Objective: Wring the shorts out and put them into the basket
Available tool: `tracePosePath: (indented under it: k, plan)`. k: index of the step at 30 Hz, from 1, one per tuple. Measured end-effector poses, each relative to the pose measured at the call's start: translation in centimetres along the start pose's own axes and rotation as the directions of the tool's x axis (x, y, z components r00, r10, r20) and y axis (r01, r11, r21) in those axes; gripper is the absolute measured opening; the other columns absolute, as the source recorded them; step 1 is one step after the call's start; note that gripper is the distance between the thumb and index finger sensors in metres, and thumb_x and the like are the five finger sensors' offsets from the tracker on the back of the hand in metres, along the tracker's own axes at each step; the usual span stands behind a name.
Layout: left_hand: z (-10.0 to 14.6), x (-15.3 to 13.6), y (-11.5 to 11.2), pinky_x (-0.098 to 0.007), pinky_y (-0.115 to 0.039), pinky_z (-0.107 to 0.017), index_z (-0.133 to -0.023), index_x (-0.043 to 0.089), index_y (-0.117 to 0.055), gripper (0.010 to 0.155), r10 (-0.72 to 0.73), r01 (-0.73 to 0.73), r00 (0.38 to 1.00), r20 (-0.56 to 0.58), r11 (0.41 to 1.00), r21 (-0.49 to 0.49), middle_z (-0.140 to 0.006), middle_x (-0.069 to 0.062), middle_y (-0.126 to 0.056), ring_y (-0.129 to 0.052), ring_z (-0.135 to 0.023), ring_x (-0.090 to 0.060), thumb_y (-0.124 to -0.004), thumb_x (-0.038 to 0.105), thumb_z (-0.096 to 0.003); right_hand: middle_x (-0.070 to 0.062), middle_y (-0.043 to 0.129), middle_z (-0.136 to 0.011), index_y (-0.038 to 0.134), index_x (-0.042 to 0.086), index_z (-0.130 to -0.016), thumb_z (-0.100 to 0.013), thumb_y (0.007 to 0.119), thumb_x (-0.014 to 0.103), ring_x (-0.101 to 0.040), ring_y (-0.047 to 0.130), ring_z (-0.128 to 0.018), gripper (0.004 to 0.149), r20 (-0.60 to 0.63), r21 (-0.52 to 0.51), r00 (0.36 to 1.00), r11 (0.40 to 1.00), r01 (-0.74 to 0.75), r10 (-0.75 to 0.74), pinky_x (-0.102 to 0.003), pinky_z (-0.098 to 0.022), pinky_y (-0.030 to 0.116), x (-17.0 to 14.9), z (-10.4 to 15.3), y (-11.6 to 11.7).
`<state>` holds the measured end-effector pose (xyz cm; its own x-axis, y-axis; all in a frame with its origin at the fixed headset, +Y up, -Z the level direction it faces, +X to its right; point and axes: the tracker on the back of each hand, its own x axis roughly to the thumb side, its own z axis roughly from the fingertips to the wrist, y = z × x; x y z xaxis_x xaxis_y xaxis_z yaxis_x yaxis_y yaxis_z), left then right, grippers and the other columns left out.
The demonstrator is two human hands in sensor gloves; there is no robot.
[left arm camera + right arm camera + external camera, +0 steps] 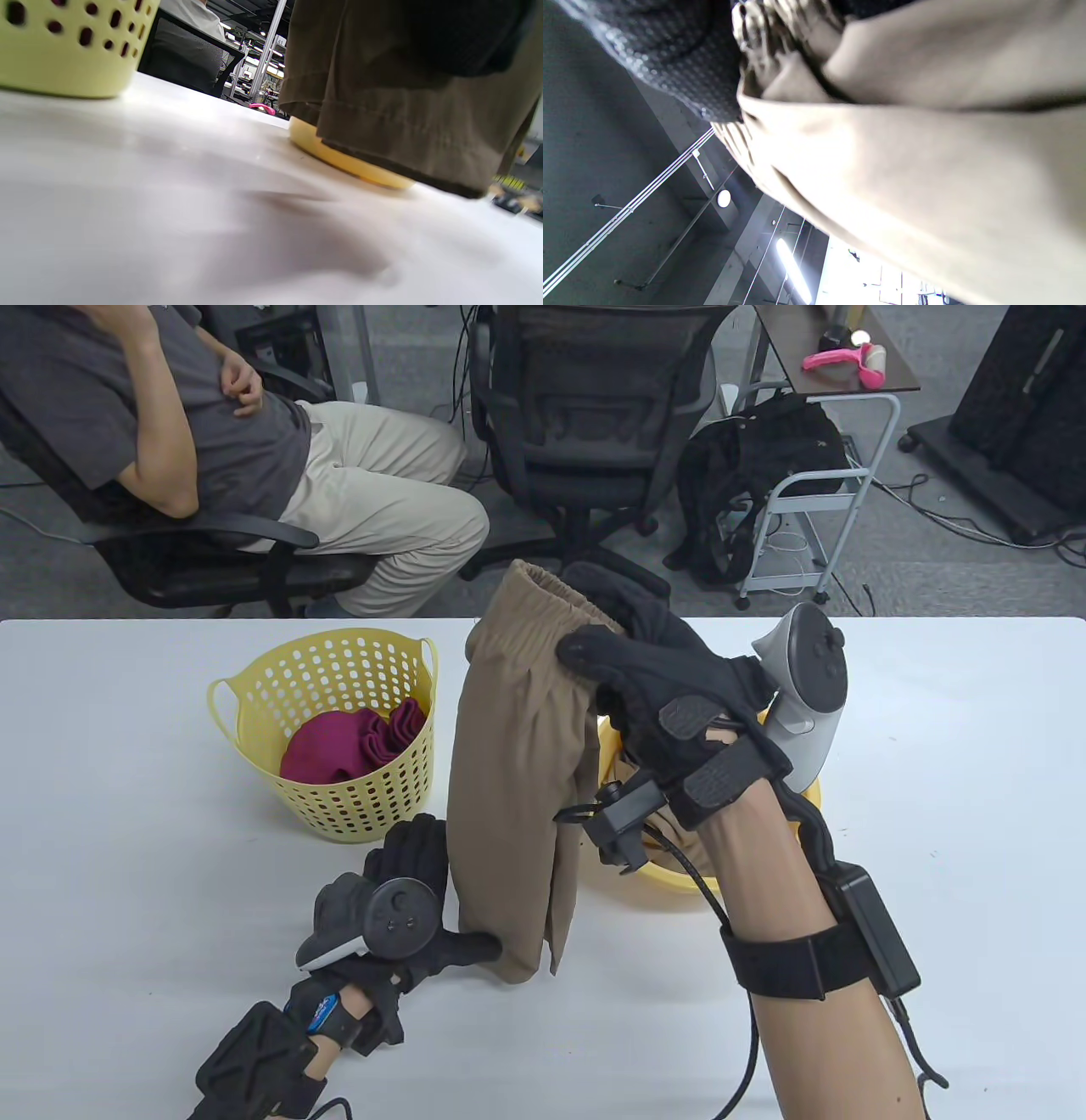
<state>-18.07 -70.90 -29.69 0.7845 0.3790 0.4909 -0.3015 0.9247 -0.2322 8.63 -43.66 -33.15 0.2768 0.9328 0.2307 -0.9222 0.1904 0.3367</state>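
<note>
The right hand held the shorts up by the waistband, its grip clenched, so they hung straight; the left hand pinched the hem, probably readying a twist beside the basket.

Yellow basin mostly hidden behind shorts and right hand; only rim bits show, contents can't tell. Left hand: fingers go behind shorts' lower end, so grip there unclear. Right fingers' far side hidden by waistband. Maroon cloth in basket partly covered by wall. Left wrist view: basket cut by top edge, shorts cut at top and right, bench blurred. Right wrist view: shorts blurred, overexposed, cut by right edge.
</note>
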Motion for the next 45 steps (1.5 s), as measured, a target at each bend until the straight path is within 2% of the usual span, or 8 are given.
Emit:
tracePosePath:
  k: [9,15,21,25,27,32,38,45]
  plan:
    - [-1.7,0.5,-0.9,-0.081,-0.038,-0.065,-0.111,-0.005,-0.009,0.135,0.361,-0.360,0.931,0.055,0.932,-0.027,-0.118,-0.042,-0.019,-0.031,-0.107,-0.071,-0.097,0.062,-0.0339,-0.021,0.083,-0.086,0.060,0.003,-0.103,-0.052,0.090,0.042,-0.036,0.099,-0.065,0.071,0.001,0.038,0.999,0.999,0.036,-0.036,-0.045,-0.051,0.088,-0.7,-0.6,1.3]
    - [-1.9,0.5,-0.8,-0.074,-0.052,-0.067,-0.114,0.002,-0.027,0.124,0.467,-0.470,0.880,0.089,0.883,0.010,-0.118,-0.026,-0.054,-0.064,-0.108,-0.056,-0.103,0.055,-0.0305,-0.021,0.083,-0.087,0.059,0.003,-0.103,-0.052,0.090,0.042,-0.036,0.099,-0.065,0.071,0.005,0.053,0.998,0.997,0.062,-0.063,-0.045,-0.051,0.088,-1.2,-1.0,2.0]
    - [-2.0,0.2,-0.8,-0.069,-0.060,-0.067,-0.109,0.011,-0.051,0.102,0.537,-0.543,0.839,0.086,0.837,0.073,-0.094,-0.004,-0.088,-0.092,-0.091,-0.038,-0.105,0.047,-0.0306,-0.021,0.083,-0.087,0.059,0.003,-0.103,-0.052,0.090,0.042,-0.036,0.099,-0.065,0.071,0.012,0.053,0.997,0.996,0.078,-0.078,-0.045,-0.051,0.088,-1.2,-1.0,2.1]
    - [-1.9,0.1,-0.6,-0.065,-0.064,-0.066,-0.104,0.014,-0.062,0.085,0.523,-0.530,0.848,0.086,0.839,0.123,-0.077,0.004,-0.097,-0.101,-0.078,-0.029,-0.104,0.042,-0.0341,-0.021,0.082,-0.087,0.059,0.003,-0.103,-0.052,0.090,0.042,-0.036,0.099,-0.065,0.071,0.018,0.047,0.997,0.997,0.068,-0.069,-0.045,-0.051,0.088,-1.1,-0.7,1.7]
    - [-1.8,0.1,-0.5,-0.066,-0.064,-0.065,-0.102,0.014,-0.067,0.078,0.514,-0.521,0.853,0.086,0.845,0.119,-0.074,0.002,-0.100,-0.103,-0.075,-0.029,-0.102,0.040,-0.0371,-0.021,0.083,-0.087,0.059,0.003,-0.103,-0.052,0.090,0.042,-0.036,0.099,-0.066,0.071,0.020,0.039,0.998,0.997,0.066,-0.067,-0.045,-0.051,0.088,-1.0,-0.6,1.4]
    - [-1.6,0.3,0.0,-0.068,-0.064,-0.064,-0.085,0.025,-0.087,0.038,0.433,-0.439,0.898,0.072,0.891,0.114,-0.071,-0.003,-0.101,-0.101,-0.072,-0.035,-0.095,0.033,-0.0489,-0.020,0.082,-0.087,0.059,0.003,-0.103,-0.052,0.090,0.042,-0.036,0.099,-0.066,0.071,0.026,0.013,1.000,1.000,0.017,-0.018,-0.045,-0.052,0.087,-1.0,-0.3,0.4]
    - [-1.5,0.3,0.3,-0.069,-0.064,-0.061,-0.088,0.017,-0.083,0.040,0.364,-0.365,0.931,0.031,0.930,0.048,-0.069,-0.005,-0.099,-0.099,-0.071,-0.037,-0.090,0.032,-0.0518,-0.020,0.080,-0.089,0.058,0.004,-0.104,-0.053,0.089,0.041,-0.037,0.097,-0.068,0.071,0.039,-0.025,0.998,0.998,-0.055,0.056,-0.046,-0.054,0.086,-0.8,0.1,-0.8]
    - [-1.1,-0.3,0.9,-0.069,-0.064,-0.059,-0.087,0.016,-0.084,0.040,0.279,-0.280,0.960,-0.023,0.960,-0.004,-0.068,-0.006,-0.099,-0.098,-0.071,-0.039,-0.090,0.032,-0.0511,-0.021,0.078,-0.091,0.056,0.004,-0.104,-0.054,0.089,0.040,-0.038,0.095,-0.071,0.070,0.043,-0.117,0.985,0.980,-0.159,0.164,-0.047,-0.055,0.084,-0.9,0.9,-2.8]
